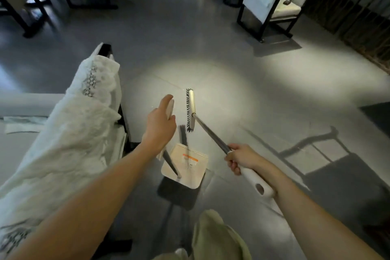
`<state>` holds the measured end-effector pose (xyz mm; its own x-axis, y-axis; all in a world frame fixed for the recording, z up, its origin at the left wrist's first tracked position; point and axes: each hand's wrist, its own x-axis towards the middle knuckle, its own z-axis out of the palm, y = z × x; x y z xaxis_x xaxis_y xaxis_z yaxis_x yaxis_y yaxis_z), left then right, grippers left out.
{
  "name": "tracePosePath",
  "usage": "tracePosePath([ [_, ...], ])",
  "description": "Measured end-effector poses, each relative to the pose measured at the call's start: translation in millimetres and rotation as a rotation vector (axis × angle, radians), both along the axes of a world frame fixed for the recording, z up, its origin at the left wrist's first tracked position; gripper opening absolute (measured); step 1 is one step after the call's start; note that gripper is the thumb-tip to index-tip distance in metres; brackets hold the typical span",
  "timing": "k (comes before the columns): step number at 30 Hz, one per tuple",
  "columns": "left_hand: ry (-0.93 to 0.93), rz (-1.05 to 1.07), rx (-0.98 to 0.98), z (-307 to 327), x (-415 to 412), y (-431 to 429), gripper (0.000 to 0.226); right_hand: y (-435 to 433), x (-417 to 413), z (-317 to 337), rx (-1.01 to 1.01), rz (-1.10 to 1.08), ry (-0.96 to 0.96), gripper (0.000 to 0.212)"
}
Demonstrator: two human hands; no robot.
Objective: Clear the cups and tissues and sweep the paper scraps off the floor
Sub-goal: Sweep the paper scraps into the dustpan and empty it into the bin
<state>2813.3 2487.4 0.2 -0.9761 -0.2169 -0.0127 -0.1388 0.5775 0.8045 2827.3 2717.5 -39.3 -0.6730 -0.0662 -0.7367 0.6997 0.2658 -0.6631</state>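
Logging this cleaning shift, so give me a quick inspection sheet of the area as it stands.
Surface: grey floor, brightly lit in the middle; no paper scraps plainly seen.
Job's things: broom, bristles facing left; dustpan, orange label inside; no cups seen.
Clutter: pale sheets, maybe tissues, at far left.
Hands: left hand grips the dustpan handle; right hand grips the broom handle.
Cables: nothing seen.
Surroundings: lace-covered chair at left; white-cushioned chairs beyond.
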Motion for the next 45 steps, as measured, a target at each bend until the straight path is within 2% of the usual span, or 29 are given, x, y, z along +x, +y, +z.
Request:
tracePosePath([
  [5,-0.021,0.08,-0.022,-17.8,-137.3,-3.6,0.052,11.2,-169.7,-19.5,0.027,0.044,-0.056,0.037],
  [13,-0.107,0.172,-0.073,-49.1,-336.4,-9.5,0.051,15.3,-419.0,-50.8,0.208,0.236,-0.071,0.03],
  [18,-0.151,0.19,-0.117,-68.2,-422.0,-32.1,0.051,5.6,-521.2,-76.8,0.38,0.492,-0.021,0.046],
  [22,-0.205,0.16,-0.169,-94.8,-489.1,-57.2,0.052,-4.6,-594.5,-99.3,0.555,0.696,0.038,0.034],
  [27,-0.234,0.183,-0.194,-130.6,-551.8,-80.3,0.051,-31.2,-662.5,-127.7,0.724,0.931,0.052,0.042],
  [29,-0.219,0.223,-0.186,-137.5,-572.8,-90.0,0.052,-48.4,-674.6,-135.0,0.712,1.012,0.03,0.044],
  [32,-0.218,0.244,-0.165,-137.9,-599.2,-91.3,0.053,-76.0,-671.3,-136.5,0.571,1.026,-0.092,0.05],
  [35,-0.251,0.262,-0.188,-135.4,-614.2,-88.4,0.052,-93.5,-676.9,-113.0,0.364,0.9,-0.253,0.05],
  [38,-0.266,0.321,-0.155,-132.0,-622.3,-95.0,0.052,-102.6,-706.8,-74.3,0.251,0.831,-0.356,0.037],
  [41,-0.268,0.359,-0.135,-125.0,-627.0,-109.1,0.051,-118.0,-734.2,-42.5,0.212,0.855,-0.348,0.027],
  [45,-0.265,0.466,-0.171,-111.9,-637.4,-143.1,0.051,-156.6,-770.8,-18.9,0.234,0.948,-0.209,0.034],
])
